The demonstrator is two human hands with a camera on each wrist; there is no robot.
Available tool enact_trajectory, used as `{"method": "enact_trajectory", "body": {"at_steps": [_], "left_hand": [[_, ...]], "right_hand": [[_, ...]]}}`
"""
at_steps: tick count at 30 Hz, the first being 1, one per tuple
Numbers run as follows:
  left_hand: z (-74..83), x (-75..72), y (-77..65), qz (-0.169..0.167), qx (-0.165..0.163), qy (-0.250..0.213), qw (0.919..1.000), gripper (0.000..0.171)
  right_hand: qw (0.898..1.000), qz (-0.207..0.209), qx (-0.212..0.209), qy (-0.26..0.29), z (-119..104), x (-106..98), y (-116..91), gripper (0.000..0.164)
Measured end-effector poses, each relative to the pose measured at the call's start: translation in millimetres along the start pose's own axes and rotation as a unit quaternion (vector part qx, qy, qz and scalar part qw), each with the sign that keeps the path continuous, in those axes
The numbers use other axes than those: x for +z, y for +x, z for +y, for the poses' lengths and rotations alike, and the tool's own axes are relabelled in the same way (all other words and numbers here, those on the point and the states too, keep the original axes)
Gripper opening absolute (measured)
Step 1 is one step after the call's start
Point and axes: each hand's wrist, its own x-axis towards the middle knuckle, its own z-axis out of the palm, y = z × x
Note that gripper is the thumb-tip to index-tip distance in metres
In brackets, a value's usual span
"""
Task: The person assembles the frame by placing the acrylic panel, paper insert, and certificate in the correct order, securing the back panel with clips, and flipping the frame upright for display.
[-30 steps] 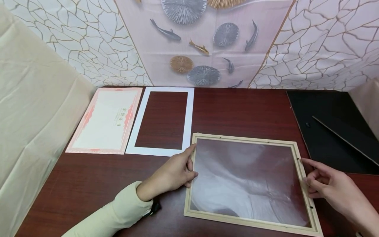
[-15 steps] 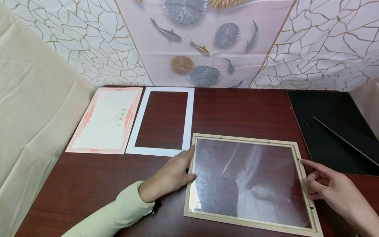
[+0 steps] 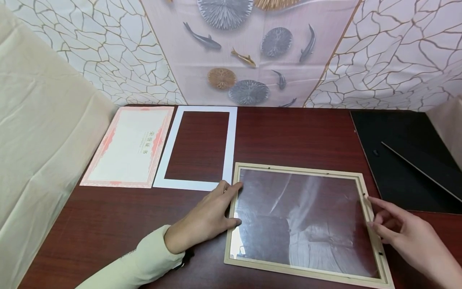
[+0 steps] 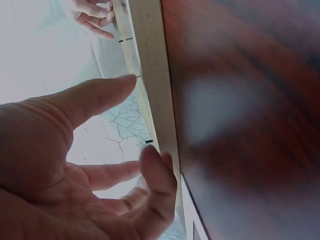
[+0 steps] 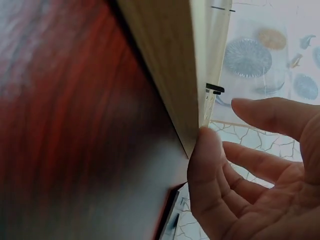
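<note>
Well apart from the table's [image 3: 126, 224] back edge, the wooden frame [image 3: 296, 270] is touched at opposite short sides by the spread left hand [image 3: 203, 218] and spread right hand [image 3: 404, 228].

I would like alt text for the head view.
A left hand and right hand touch opposite sides of a pale frame on a red-brown table; a pink-edged sheet and white mat lie left, a black board right.
</note>
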Motion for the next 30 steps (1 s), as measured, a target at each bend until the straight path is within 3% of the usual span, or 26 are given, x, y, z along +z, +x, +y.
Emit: {"method": "enact_trajectory", "body": {"at_steps": [3,5,9,15,20,26,30], "left_hand": [[1.5,0.7,-5.3,0.009,0.020,0.030,0.9993,0.091],[2.2,1.0,-9.2,0.008,0.036,0.056,0.9977,0.098],[4.0,1.5,-16.7,0.003,0.071,0.106,0.9919,0.115],[8.0,1.2,-22.3,-0.032,0.069,0.142,0.9870,0.128],[7.0,3.5,-21.2,-0.039,0.075,0.158,0.9838,0.130],[7.2,4.8,-23.3,-0.073,0.070,0.154,0.9828,0.136],[7.1,5.0,-24.5,-0.070,0.076,0.156,0.9824,0.137]], "right_hand": [[0.998,0.035,-0.033,-0.026,1.3,3.0,-3.4,0.062],[0.997,0.032,-0.048,-0.044,3.1,3.9,-5.1,0.069],[0.995,-0.024,-0.060,-0.070,9.3,5.1,-9.4,0.089],[0.990,-0.091,-0.091,-0.061,23.3,8.9,-14.5,0.118],[0.987,-0.094,-0.121,-0.037,30.7,12.6,-17.6,0.124],[0.986,-0.104,-0.128,-0.017,35.2,15.2,-22.5,0.127],[0.985,-0.112,-0.127,-0.016,36.8,15.7,-24.7,0.130]]}}
